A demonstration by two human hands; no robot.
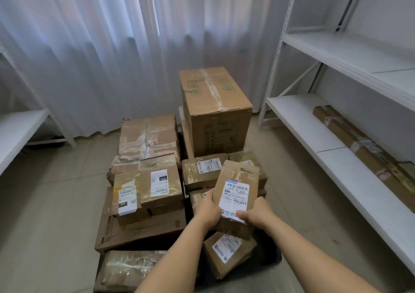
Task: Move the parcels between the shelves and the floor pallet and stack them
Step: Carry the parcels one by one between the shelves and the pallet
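Observation:
Both my hands hold a small brown parcel (238, 187) with a white shipping label, tilted above the pile. My left hand (207, 209) grips its near left edge and my right hand (256, 214) its near right corner. Below it, several cardboard parcels lie stacked on a dark floor pallet (267, 259), which is mostly hidden. A tall taped carton (215, 110) stands at the back of the pile. A labelled box (157, 182) tops the left stack. Another small labelled parcel (228, 251) lies under my wrists.
White metal shelving (336, 153) runs along the right, with a long flat brown package (363, 149) on its lower shelf. Another white shelf (20, 131) stands at the left. White curtains (112, 45) hang behind the pile. The floor is grey tile.

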